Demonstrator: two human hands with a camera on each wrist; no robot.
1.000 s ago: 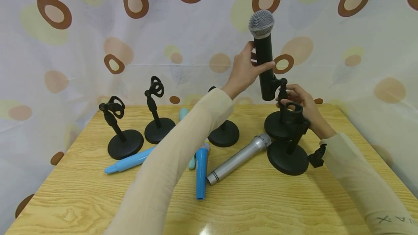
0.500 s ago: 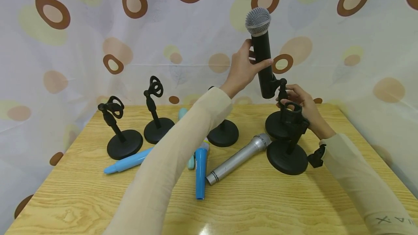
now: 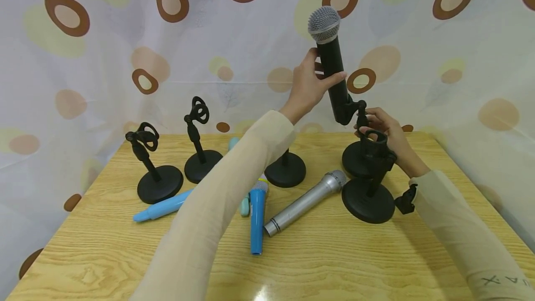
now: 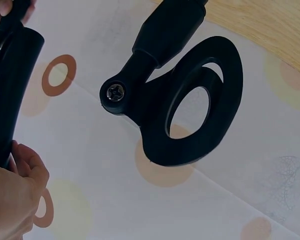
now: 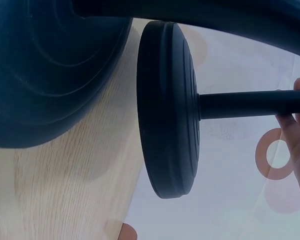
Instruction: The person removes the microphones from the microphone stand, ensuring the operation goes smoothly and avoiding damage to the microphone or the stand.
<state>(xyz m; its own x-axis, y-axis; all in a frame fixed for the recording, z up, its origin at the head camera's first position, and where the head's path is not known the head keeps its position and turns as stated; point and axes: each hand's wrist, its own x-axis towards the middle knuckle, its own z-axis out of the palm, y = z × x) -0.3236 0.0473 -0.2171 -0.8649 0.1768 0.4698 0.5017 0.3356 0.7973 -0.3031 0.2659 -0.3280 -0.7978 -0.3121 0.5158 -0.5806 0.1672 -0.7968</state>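
My left hand (image 3: 307,85) grips a black microphone (image 3: 330,59) with a silver mesh head, thumb across the front of its handle. The microphone leans with its head up and to the left, and its lower end sits in the clip of the black stand (image 3: 353,159) at the back right. Around that stand's post curl the fingers of my right hand (image 3: 390,134), partly hidden behind the clip of a nearer stand (image 3: 368,203). In the right wrist view, fingertips (image 5: 290,125) meet the post above the round base (image 5: 165,110).
Three more black stands, at left (image 3: 160,185), beside it (image 3: 203,166) and mid-table (image 3: 286,171), stand behind my left sleeve. A silver microphone (image 3: 303,206), a blue one (image 3: 257,222) and a light-blue one (image 3: 163,206) lie on the wooden table (image 3: 317,264). An oval clip (image 4: 160,115) looms in the left wrist view.
My left hand has tipped the microphone's head further left and slightly up. Its lower end has risen a little, and the held stand's base has shifted slightly right.
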